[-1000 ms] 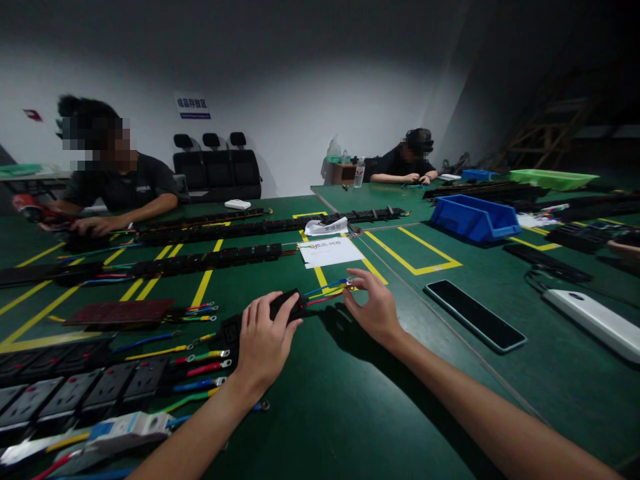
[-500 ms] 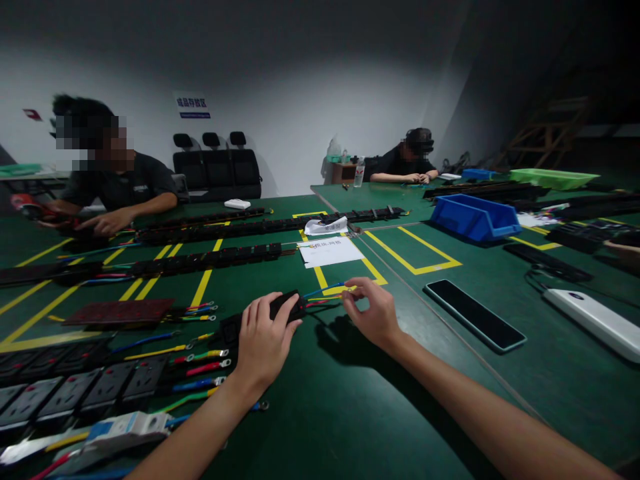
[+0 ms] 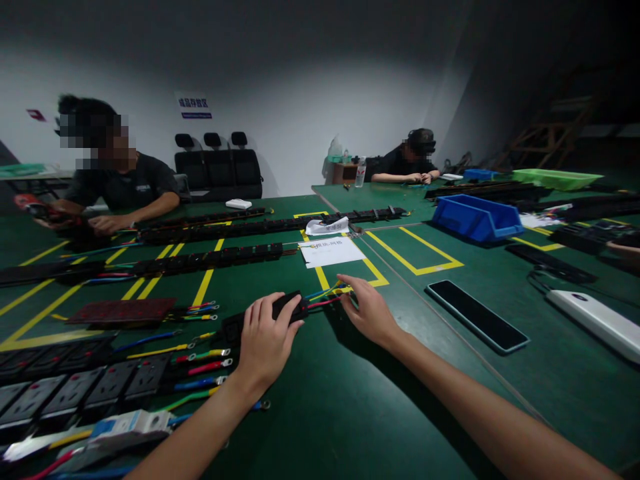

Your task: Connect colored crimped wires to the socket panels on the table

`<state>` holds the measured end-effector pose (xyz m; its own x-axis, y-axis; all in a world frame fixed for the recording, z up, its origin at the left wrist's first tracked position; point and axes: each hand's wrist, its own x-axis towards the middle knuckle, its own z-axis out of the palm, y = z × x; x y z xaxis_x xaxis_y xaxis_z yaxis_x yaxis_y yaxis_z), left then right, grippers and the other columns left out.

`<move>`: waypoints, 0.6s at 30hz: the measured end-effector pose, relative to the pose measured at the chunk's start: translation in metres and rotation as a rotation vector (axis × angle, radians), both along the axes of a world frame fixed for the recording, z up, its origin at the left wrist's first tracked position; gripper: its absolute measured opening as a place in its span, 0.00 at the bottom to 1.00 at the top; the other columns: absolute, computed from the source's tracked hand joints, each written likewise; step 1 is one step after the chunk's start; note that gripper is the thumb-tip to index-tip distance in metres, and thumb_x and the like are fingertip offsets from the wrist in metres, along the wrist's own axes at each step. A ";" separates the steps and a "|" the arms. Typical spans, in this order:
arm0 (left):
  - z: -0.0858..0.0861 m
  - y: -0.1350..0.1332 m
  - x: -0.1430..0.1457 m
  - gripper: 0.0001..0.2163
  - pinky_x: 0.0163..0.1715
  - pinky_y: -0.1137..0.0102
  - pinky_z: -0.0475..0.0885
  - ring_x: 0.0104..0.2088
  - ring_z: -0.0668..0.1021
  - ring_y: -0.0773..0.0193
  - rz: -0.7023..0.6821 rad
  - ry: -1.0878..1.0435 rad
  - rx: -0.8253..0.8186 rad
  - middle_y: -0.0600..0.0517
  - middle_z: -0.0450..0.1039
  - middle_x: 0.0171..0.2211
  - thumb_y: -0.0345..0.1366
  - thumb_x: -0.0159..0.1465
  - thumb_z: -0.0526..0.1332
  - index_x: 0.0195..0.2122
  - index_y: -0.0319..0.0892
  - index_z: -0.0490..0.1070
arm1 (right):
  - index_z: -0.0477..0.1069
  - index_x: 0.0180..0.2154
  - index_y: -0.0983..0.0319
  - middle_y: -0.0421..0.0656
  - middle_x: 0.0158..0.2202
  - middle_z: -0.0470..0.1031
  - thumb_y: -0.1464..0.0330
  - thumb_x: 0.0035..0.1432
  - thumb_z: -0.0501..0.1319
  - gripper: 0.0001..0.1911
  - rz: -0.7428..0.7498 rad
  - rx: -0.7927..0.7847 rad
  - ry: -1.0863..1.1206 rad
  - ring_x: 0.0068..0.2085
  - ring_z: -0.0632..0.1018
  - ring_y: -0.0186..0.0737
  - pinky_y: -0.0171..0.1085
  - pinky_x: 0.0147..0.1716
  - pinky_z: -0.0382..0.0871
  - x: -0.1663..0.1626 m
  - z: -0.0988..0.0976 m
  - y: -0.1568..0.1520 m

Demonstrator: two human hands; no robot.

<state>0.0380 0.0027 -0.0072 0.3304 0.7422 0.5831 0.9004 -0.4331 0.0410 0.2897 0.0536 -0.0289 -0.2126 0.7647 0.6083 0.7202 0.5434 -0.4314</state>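
My left hand [image 3: 266, 339] lies over a black socket strip [image 3: 295, 305] on the green table, its fingers and thumb wrapped around the end. Blue, yellow-green and red wires [image 3: 320, 303] come out of that end toward the right. At their far ends my right hand [image 3: 369, 311] is closed in a pinch, the thumb and fingertips at the wires. Which of the wires sit between the fingertips is hard to make out. To the left of my left hand, more socket strips [image 3: 105, 383] lie side by side, with coloured wires ending in ring terminals [image 3: 225, 353].
A phone [image 3: 475, 315] and a white power bank [image 3: 595, 323] lie on the right. Beyond them stands a blue bin [image 3: 477, 219]. Paper sheets [image 3: 333, 252] and long socket strips [image 3: 210, 259] lie ahead. Two people [image 3: 135, 180] sit across the table.
My right hand has shifted slightly left and down along the wires, and its fingers have drawn the wires closer together. My left hand stays on the socket strip.
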 end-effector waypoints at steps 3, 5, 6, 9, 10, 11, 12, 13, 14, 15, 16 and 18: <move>0.000 0.000 0.000 0.19 0.51 0.50 0.71 0.54 0.72 0.47 -0.003 -0.001 -0.009 0.42 0.69 0.54 0.37 0.69 0.61 0.61 0.47 0.69 | 0.67 0.57 0.60 0.50 0.53 0.77 0.70 0.66 0.53 0.19 -0.015 -0.049 -0.018 0.52 0.77 0.49 0.51 0.53 0.71 0.000 -0.005 0.002; 0.000 0.000 0.000 0.19 0.51 0.50 0.71 0.54 0.72 0.47 -0.003 -0.002 -0.016 0.42 0.69 0.54 0.37 0.68 0.61 0.61 0.47 0.69 | 0.68 0.55 0.60 0.50 0.50 0.78 0.69 0.67 0.53 0.17 -0.017 -0.063 -0.009 0.51 0.77 0.49 0.50 0.52 0.71 0.000 -0.006 0.002; 0.000 0.000 0.000 0.19 0.51 0.50 0.71 0.54 0.72 0.47 -0.004 -0.002 -0.020 0.42 0.69 0.54 0.37 0.68 0.61 0.61 0.47 0.69 | 0.68 0.53 0.59 0.49 0.48 0.78 0.69 0.67 0.53 0.15 -0.022 -0.070 0.009 0.49 0.78 0.48 0.49 0.50 0.71 0.000 -0.007 0.003; 0.000 0.000 0.001 0.20 0.52 0.50 0.71 0.54 0.72 0.47 -0.008 0.001 -0.029 0.42 0.69 0.54 0.37 0.68 0.61 0.61 0.47 0.69 | 0.67 0.48 0.59 0.47 0.41 0.78 0.67 0.66 0.55 0.10 -0.062 -0.090 0.092 0.42 0.78 0.46 0.44 0.43 0.72 -0.001 -0.006 0.003; -0.001 0.000 0.001 0.20 0.52 0.50 0.71 0.54 0.72 0.47 -0.010 0.003 -0.031 0.42 0.69 0.54 0.37 0.68 0.62 0.61 0.47 0.68 | 0.67 0.45 0.59 0.46 0.39 0.77 0.66 0.65 0.56 0.08 -0.075 -0.094 0.116 0.40 0.78 0.45 0.43 0.40 0.72 -0.002 -0.006 0.003; -0.001 0.000 0.001 0.20 0.52 0.50 0.71 0.54 0.72 0.48 -0.011 0.004 -0.035 0.42 0.69 0.54 0.38 0.68 0.62 0.61 0.47 0.68 | 0.66 0.43 0.59 0.45 0.37 0.77 0.66 0.65 0.57 0.06 -0.084 -0.094 0.134 0.38 0.78 0.44 0.41 0.38 0.71 -0.002 -0.005 0.002; -0.001 0.000 0.001 0.20 0.52 0.50 0.71 0.54 0.72 0.48 -0.010 0.004 -0.036 0.42 0.69 0.54 0.38 0.68 0.62 0.62 0.47 0.68 | 0.66 0.41 0.59 0.44 0.36 0.76 0.65 0.64 0.57 0.05 -0.088 -0.092 0.144 0.36 0.77 0.43 0.40 0.36 0.70 -0.003 -0.004 0.002; -0.001 -0.001 0.001 0.21 0.52 0.50 0.71 0.54 0.72 0.48 -0.010 0.005 -0.039 0.42 0.68 0.54 0.38 0.68 0.62 0.62 0.47 0.68 | 0.66 0.40 0.58 0.43 0.35 0.76 0.65 0.64 0.57 0.04 -0.088 -0.089 0.148 0.34 0.77 0.42 0.40 0.34 0.70 -0.003 -0.004 0.002; -0.001 -0.001 0.000 0.21 0.52 0.50 0.71 0.54 0.72 0.48 -0.010 0.005 -0.039 0.42 0.68 0.54 0.38 0.68 0.62 0.62 0.47 0.68 | 0.66 0.39 0.58 0.43 0.34 0.76 0.65 0.64 0.57 0.04 -0.086 -0.083 0.149 0.33 0.76 0.41 0.39 0.34 0.69 -0.003 -0.003 0.002; 0.000 -0.001 0.001 0.21 0.52 0.50 0.71 0.54 0.72 0.48 -0.010 0.006 -0.038 0.42 0.68 0.54 0.38 0.68 0.62 0.62 0.47 0.68 | 0.67 0.38 0.58 0.42 0.33 0.75 0.65 0.64 0.57 0.03 -0.083 -0.076 0.148 0.33 0.76 0.41 0.39 0.33 0.69 -0.003 -0.003 0.001; 0.000 -0.001 0.001 0.20 0.52 0.50 0.71 0.54 0.72 0.48 -0.011 0.007 -0.037 0.42 0.69 0.54 0.38 0.68 0.62 0.62 0.47 0.68 | 0.67 0.37 0.58 0.42 0.32 0.75 0.65 0.64 0.58 0.04 -0.082 -0.071 0.144 0.32 0.75 0.41 0.39 0.33 0.69 -0.003 -0.002 0.001; 0.000 -0.001 0.001 0.20 0.52 0.50 0.71 0.54 0.72 0.48 -0.013 0.010 -0.032 0.42 0.69 0.54 0.38 0.68 0.62 0.61 0.47 0.68 | 0.68 0.35 0.58 0.42 0.32 0.76 0.66 0.63 0.58 0.04 -0.080 -0.063 0.137 0.32 0.75 0.41 0.39 0.34 0.69 -0.002 -0.002 0.001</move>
